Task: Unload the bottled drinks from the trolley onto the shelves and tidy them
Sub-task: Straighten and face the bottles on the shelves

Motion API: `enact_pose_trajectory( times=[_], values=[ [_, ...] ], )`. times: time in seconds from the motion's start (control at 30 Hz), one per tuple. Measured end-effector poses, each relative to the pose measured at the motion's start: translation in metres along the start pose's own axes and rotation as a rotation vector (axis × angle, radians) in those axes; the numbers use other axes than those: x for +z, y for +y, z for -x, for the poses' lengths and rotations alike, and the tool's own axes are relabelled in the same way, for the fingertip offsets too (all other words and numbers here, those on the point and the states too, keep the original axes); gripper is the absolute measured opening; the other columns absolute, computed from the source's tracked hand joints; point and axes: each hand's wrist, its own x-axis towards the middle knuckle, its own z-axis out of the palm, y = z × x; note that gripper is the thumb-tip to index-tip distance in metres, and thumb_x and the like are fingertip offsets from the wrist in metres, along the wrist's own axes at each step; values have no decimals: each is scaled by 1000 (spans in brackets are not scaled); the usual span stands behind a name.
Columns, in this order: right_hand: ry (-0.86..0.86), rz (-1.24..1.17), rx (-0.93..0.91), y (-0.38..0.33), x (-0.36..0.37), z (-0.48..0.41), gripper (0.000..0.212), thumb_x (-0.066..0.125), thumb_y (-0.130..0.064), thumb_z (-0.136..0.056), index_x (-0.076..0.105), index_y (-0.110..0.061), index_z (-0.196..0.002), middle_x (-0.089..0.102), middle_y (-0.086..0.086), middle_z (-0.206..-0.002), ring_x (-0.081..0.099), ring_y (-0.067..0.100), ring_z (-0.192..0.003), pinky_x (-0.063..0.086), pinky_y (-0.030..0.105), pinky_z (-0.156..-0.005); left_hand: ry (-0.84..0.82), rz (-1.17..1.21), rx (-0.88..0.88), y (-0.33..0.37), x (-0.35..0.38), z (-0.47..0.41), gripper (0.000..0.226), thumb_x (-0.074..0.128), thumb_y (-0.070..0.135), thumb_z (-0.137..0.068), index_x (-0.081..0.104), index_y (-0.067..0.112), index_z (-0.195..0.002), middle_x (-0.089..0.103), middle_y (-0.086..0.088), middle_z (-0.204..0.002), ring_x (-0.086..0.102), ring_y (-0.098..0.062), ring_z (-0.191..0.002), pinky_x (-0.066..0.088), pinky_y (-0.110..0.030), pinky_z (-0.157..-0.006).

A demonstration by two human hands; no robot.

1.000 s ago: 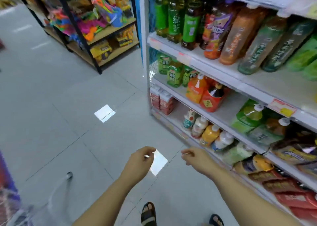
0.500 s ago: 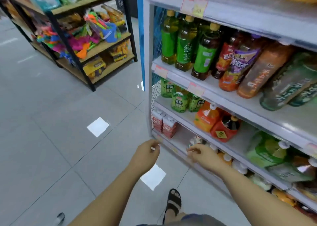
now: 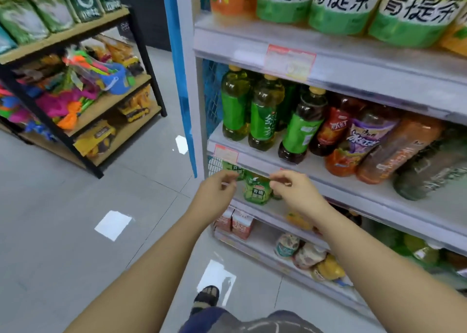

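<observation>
- A black metal-framed rack with pale wooden boards [image 3: 63, 37] stands far left. It carries bright moulded plastic toys [image 3: 83, 90] and yellow boxed toys [image 3: 97, 136].
- The glossy grey tiled floor [image 3: 63, 231] mirrors square ceiling lights.
- The left hand [image 3: 214, 196] is raised before the shelf edge with its fingers curled toward the thumb; motion blur hides whether they pinch anything, so I cannot tell its grip.
- A squat green-labelled drink pack [image 3: 257, 191] sits between the 2 hands, on the third shelf down.
- The right hand [image 3: 298, 193] mirrors the left, with its fingertips drawn together; again I cannot tell whether it grips anything.
- The white metal shelving unit [image 3: 379, 72] has flat ledges with pink price tags on their front rails.
- The bottled drinks are on this unit. On its second shelf, 2 clear plastic bottles of yellow-green tea with green wrap labels and yellow caps [image 3: 264, 120] stand upright at the left end.
- Just beside them stands a dark-tea bottle with a green label [image 3: 300, 128], then a red-labelled bottle [image 3: 331, 130].
- Further right, a purple-labelled bottle [image 3: 358, 140] and an orange-wrapped bottle [image 3: 399, 150] tilt toward the front.
- Large bottles with green-and-yellow labels [image 3: 341, 1] line the top shelf.
- Red-and-white cartons [image 3: 240, 224] and small rounded bottles [image 3: 308, 254] fill the low shelves.
</observation>
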Motion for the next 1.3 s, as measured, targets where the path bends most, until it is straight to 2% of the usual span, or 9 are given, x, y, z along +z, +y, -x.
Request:
enact_pose_trajectory(
  times=[0.17,0.27,0.37,0.53,0.87,1.03,1.13,1.23,1.3],
  values=[
    [195,-76,69,-39,16,-36,49,56,-24,-91,40,-20,-138,50,-2,-128,57,24,-107,48,38,-89,-38,-18,87,1,-37,-72,36,49,14,-94,50,19,-130,57,1,-117,54,-8,-86,41,-6,-63],
    [319,-157,62,-55,26,-54,60,59,-19,-90,31,-16,-143,48,-8,-120,54,15,-103,42,26,-90,-54,-2,137,7,-48,-108,51,52,12,-91,37,17,-139,48,-5,-130,51,-17,-109,45,-29,-91],
    [406,-139,69,-62,33,-67,59,58,-13,-90,31,-10,-142,53,2,-122,52,18,-111,38,21,-90,-27,1,202,11,-51,-135,65,57,15,-86,27,12,-144,40,-11,-139,40,-24,-128,36,-35,-105],
    [502,-128,142,-68,34,-88,63,53,-9,-90,24,-8,-145,49,13,-137,48,29,-124,38,35,-103,-35,77,260,26,-50,-157,63,67,23,-82,37,14,-136,49,-4,-129,48,-15,-115,36,-23,-91],
    [544,-22,180,-77,32,-107,51,53,-7,-89,31,-5,-135,56,20,-119,54,37,-106,41,31,-81,-177,120,278,29,-63,-178,68,70,23,-83,31,14,-138,50,4,-117,47,-7,-106,38,-11,-79],
    [587,-39,187,-72,37,-109,50,57,-6,-86,36,-4,-131,56,20,-119,54,36,-108,41,29,-82,-426,182,232,20,-76,-189,62,66,18,-86,32,12,-137,50,-4,-134,46,-17,-126,39,-30,-104],
    [649,-50,188,-73,44,-109,53,62,-10,-84,37,-3,-131,55,19,-122,53,35,-111,45,35,-89,-321,190,257,20,-67,-181,63,67,22,-86,33,16,-139,44,3,-132,44,-8,-120,38,-12,-93],
    [754,-54,193,-76,57,-105,55,65,-12,-83,40,-2,-131,50,19,-124,49,32,-114,40,32,-94,-106,224,281,21,-43,-170,78,77,37,-68,39,16,-134,48,-4,-127,49,-13,-117,43,-31,-101],
    [794,-53,187,-76,61,-104,55,67,-14,-82,42,-3,-130,49,18,-122,49,32,-114,38,32,-95,-23,316,265,27,-37,-166,65,79,25,-70,44,12,-124,52,2,-114,53,0,-103,46,-15,-91]
  ],
)
